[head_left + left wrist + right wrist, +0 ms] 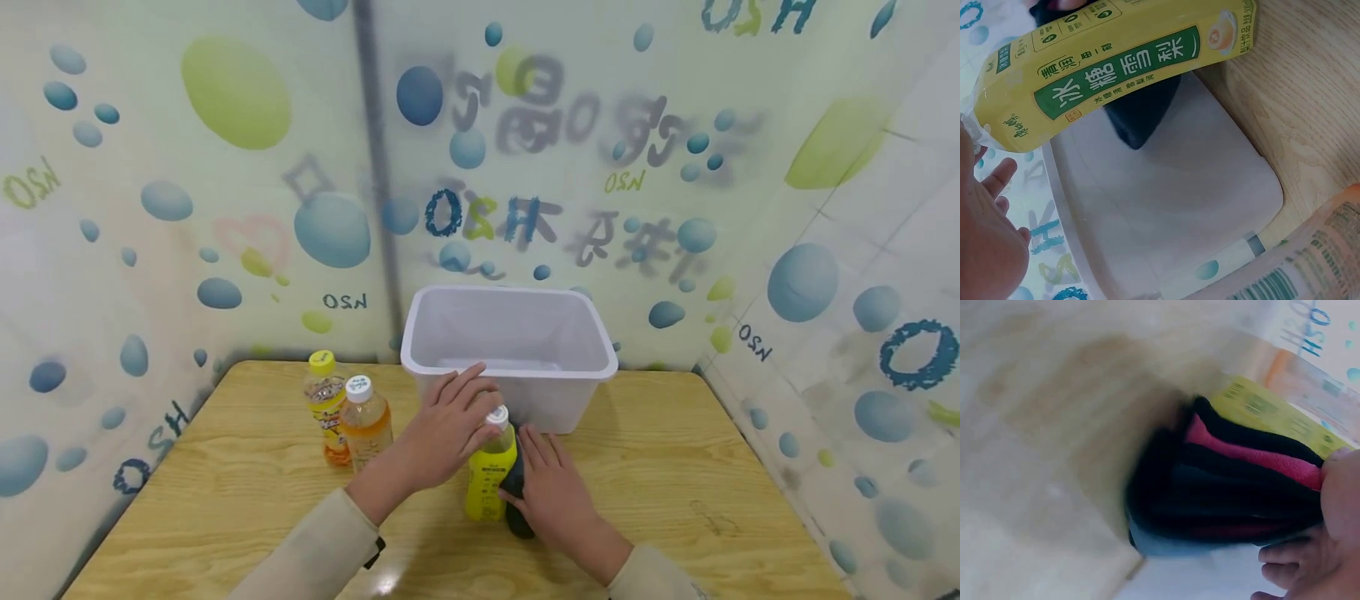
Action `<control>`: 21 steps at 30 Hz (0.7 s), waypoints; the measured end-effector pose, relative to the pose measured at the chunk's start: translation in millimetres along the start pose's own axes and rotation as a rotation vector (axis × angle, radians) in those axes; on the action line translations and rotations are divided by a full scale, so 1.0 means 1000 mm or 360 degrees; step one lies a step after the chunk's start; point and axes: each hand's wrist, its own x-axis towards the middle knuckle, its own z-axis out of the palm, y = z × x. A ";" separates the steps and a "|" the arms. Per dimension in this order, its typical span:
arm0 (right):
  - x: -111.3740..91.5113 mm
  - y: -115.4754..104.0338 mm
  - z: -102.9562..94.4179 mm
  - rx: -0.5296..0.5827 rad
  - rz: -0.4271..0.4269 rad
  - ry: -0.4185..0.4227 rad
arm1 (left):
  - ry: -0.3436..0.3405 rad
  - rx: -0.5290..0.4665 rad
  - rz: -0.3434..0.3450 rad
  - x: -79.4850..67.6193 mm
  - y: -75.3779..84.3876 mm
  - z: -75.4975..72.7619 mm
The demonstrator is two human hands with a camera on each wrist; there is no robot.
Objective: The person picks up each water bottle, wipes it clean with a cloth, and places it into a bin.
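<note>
A bottle with a yellow label (487, 487) and a white cap stands upright on the wooden table. My left hand (446, 433) holds it near the cap, with thumb and fingers about its neck. Beside the bottle, on its right, my right hand (558, 504) grips a dark cloth item (517, 523). Pink fabric shows between its black edges in the right wrist view, where the dark cloth item (1235, 494) sits between thumb and fingers. Its exact kind cannot be told. In the left wrist view the yellow bottle (1116, 75) partly hides the cloth.
A white plastic bin (510, 392) stands behind the hands, against the patterned wall. To the left are a yellow-capped bottle (327, 412) and a white-capped bottle (366, 425), both with orange colouring. The wooden table (675, 483) reaches to walls on both sides.
</note>
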 end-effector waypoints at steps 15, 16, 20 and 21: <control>0.001 -0.015 0.041 -0.0038 -0.0020 -0.0286 | 0.0018 -0.0057 -0.0026 -0.002 -0.001 0.000; 0.001 -0.015 0.040 -0.0029 -0.0012 -0.0291 | 0.0020 -0.0058 -0.0024 -0.002 -0.001 0.000; -0.001 -0.012 0.034 0.0043 0.0036 -0.0273 | 0.0020 -0.0056 -0.0021 -0.001 -0.001 0.003; -0.002 -0.011 0.031 0.0043 0.0046 -0.0246 | 0.0025 -0.0058 -0.0017 -0.001 0.000 0.003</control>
